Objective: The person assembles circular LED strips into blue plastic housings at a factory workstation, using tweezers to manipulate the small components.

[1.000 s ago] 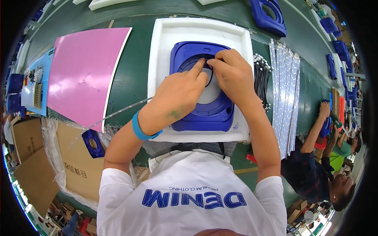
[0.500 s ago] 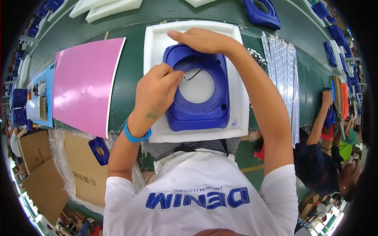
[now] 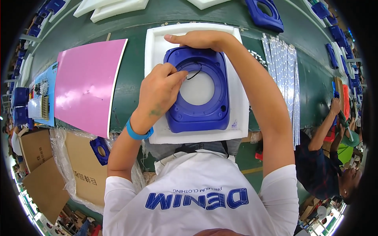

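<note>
A blue plastic housing [image 3: 199, 117] with a large round opening lies on a white foam tray [image 3: 157, 136] in front of me. My left hand [image 3: 162, 87] is at the opening's left side. Its thumb and forefinger pinch the end of a thin black cable [image 3: 199, 72], which loops over the ring's upper part; its small tip is mostly hidden by the fingers. My right hand [image 3: 204, 40] reaches round to the housing's far edge and grips it there. The thumb points left, while the other fingers are largely out of sight behind that edge.
A pink sheet [image 3: 88, 86] lies to the left, beside a blue mat holding small parts. On the right are white strips [image 3: 282, 74] and a bunch of small connectors [image 3: 258, 58]. Another blue housing [image 3: 265, 15] sits at the far right. A co-worker [image 3: 321, 165] works further right.
My right hand has settled lower against the housing's far edge, its fingers more curled behind it. My left hand's pinch has shifted slightly right with the cable, whose loop now curves differently.
</note>
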The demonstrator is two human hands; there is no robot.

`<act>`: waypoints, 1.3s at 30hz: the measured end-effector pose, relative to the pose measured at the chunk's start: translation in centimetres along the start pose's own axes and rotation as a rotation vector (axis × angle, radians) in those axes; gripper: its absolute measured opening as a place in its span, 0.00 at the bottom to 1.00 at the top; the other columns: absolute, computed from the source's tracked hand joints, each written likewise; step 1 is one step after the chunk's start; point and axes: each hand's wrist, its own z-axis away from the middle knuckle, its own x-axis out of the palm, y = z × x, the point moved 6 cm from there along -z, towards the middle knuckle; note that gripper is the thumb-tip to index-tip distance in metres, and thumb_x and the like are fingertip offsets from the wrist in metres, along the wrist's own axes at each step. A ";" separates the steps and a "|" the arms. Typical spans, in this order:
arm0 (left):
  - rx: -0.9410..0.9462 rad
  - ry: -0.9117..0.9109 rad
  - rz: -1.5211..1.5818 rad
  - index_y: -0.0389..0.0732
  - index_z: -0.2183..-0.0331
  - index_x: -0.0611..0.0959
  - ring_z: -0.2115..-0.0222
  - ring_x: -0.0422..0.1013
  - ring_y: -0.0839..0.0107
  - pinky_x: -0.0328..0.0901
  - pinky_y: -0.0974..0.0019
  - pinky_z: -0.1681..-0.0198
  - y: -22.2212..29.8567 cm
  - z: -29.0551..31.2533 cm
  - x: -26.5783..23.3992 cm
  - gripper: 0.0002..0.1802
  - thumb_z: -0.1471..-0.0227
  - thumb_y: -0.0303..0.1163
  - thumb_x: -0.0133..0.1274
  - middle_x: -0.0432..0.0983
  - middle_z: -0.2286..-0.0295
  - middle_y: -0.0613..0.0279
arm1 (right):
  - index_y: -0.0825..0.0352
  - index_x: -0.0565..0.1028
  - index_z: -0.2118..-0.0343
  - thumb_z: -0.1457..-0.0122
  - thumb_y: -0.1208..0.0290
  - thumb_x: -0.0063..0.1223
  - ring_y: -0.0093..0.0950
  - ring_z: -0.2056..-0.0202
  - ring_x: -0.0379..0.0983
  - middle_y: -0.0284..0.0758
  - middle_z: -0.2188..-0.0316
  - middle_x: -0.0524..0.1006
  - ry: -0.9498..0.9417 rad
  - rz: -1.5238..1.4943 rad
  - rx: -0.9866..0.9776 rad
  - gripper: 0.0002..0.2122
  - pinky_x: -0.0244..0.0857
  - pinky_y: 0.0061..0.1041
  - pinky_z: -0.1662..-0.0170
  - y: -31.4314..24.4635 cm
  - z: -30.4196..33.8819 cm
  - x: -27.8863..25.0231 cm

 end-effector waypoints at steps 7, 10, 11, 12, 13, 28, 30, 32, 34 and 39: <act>0.038 0.059 0.070 0.39 0.59 0.89 0.65 0.73 0.60 0.70 0.57 0.63 0.2 -0.6 -0.9 0.13 0.49 0.26 0.65 0.76 0.68 0.61 | 0.72 0.85 0.61 0.38 0.27 0.49 0.28 0.60 0.73 0.37 0.63 0.82 0.173 -0.395 -0.033 0.40 0.65 0.27 0.51 2.1 -0.4 -2.2; 0.113 0.044 0.064 0.37 0.56 0.88 0.63 0.73 0.59 0.69 0.57 0.61 0.7 -1.3 -0.7 0.17 0.51 0.27 0.67 0.77 0.65 0.59 | 0.71 0.85 0.60 0.36 0.39 0.58 0.22 0.58 0.72 0.33 0.62 0.82 0.802 -0.577 -0.292 0.31 0.64 0.24 0.50 3.4 1.4 -3.7; 0.149 0.007 0.003 0.38 0.56 0.88 0.63 0.73 0.60 0.69 0.56 0.59 0.8 -1.4 -0.4 0.17 0.51 0.27 0.66 0.77 0.67 0.60 | 0.71 0.85 0.58 0.34 0.50 0.61 0.20 0.57 0.71 0.33 0.61 0.82 0.868 -0.781 -0.372 0.23 0.64 0.23 0.50 3.7 2.1 -3.6; 0.188 -0.029 -0.057 0.38 0.57 0.88 0.62 0.72 0.61 0.69 0.56 0.58 1.0 -1.5 0.0 0.17 0.51 0.28 0.66 0.76 0.68 0.62 | 0.71 0.85 0.58 0.34 0.50 0.61 0.20 0.57 0.71 0.33 0.61 0.82 0.872 -0.781 -0.370 0.23 0.64 0.23 0.50 3.8 2.6 -3.3; 0.192 -0.030 -0.054 0.38 0.57 0.88 0.62 0.72 0.61 0.69 0.56 0.58 0.9 -1.9 0.1 0.17 0.51 0.28 0.66 0.76 0.68 0.62 | 0.71 0.84 0.56 0.33 0.53 0.61 0.20 0.57 0.72 0.32 0.60 0.83 0.921 -0.820 -0.386 0.21 0.64 0.24 0.49 4.2 3.5 -3.1; 0.295 -0.359 -0.393 0.39 0.62 0.88 0.66 0.78 0.58 0.74 0.56 0.67 0.7 -4.4 2.3 0.10 0.45 0.27 0.57 0.76 0.70 0.58 | 0.69 0.79 0.51 0.43 0.71 0.55 0.26 0.68 0.71 0.37 0.47 0.81 0.678 0.394 -1.158 0.17 0.63 0.23 0.68 -7.2 17.4 21.2; 0.276 -0.346 -0.363 0.38 0.72 0.83 0.67 0.78 0.57 0.75 0.54 0.68 0.4 -4.6 2.1 0.01 0.50 0.25 0.58 0.75 0.71 0.57 | 0.68 0.80 0.52 0.44 0.69 0.56 0.26 0.68 0.71 0.36 0.49 0.81 0.688 0.383 -1.178 0.16 0.64 0.25 0.67 -8.5 16.3 24.0; 0.271 -0.351 -0.331 0.38 0.72 0.83 0.67 0.78 0.56 0.75 0.53 0.68 0.2 -4.9 2.0 0.01 0.49 0.25 0.58 0.75 0.71 0.57 | 0.68 0.80 0.53 0.44 0.68 0.56 0.27 0.67 0.70 0.35 0.50 0.81 0.695 0.377 -1.200 0.16 0.65 0.26 0.66 -8.6 16.5 25.6; 0.261 -0.353 -0.294 0.39 0.72 0.83 0.66 0.78 0.56 0.74 0.53 0.68 0.2 -5.0 2.1 0.02 0.49 0.25 0.58 0.75 0.71 0.57 | 0.67 0.80 0.55 0.45 0.66 0.58 0.28 0.67 0.70 0.34 0.54 0.78 0.500 0.415 -1.178 0.16 0.65 0.27 0.63 -8.4 16.3 27.6; 0.251 -0.290 -0.199 0.37 0.68 0.85 0.60 0.76 0.56 0.72 0.55 0.59 0.7 -5.6 1.7 0.05 0.50 0.25 0.63 0.76 0.66 0.59 | 0.68 0.79 0.57 0.45 0.65 0.61 0.30 0.64 0.71 0.37 0.56 0.76 0.494 0.182 -1.152 0.16 0.67 0.29 0.60 -5.6 19.7 23.5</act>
